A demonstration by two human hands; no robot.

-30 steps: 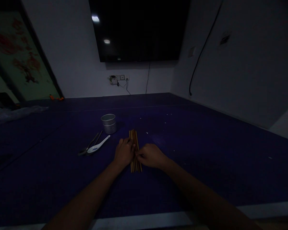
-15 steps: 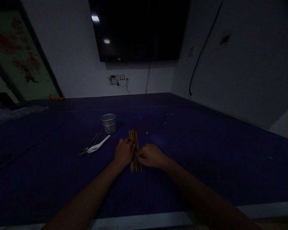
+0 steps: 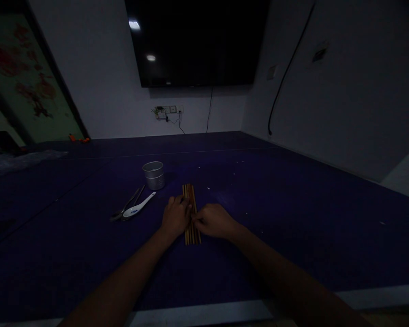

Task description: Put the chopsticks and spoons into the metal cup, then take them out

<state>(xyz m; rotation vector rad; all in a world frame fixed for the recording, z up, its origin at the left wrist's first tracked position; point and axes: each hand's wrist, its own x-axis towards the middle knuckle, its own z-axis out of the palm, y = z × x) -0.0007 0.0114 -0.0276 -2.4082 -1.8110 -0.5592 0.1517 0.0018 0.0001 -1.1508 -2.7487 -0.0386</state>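
Several wooden chopsticks (image 3: 193, 236) lie side by side on the dark blue surface, pointing away from me. My left hand (image 3: 176, 215) rests over their left side, its fingers curled onto them and covering their middle. From the right, my right hand (image 3: 213, 220) meets the same chopsticks with its fingers closed, thumb and fingertips pinched at their edge. Its grip is partly hidden in the dim light. To the left of my hands is a white soup spoon (image 3: 139, 206) with a blue mark in its bowl. A metal cup (image 3: 154, 176) stands upright behind the spoon.
Beside the spoon lies a dark metal tool with two long handles (image 3: 126, 205), perhaps pliers. Small white bits are scattered to the right. Clear plastic sheeting (image 3: 27, 161) lies at the far left. A television (image 3: 201, 43) hangs on the back wall above sockets (image 3: 170, 110) and cables.
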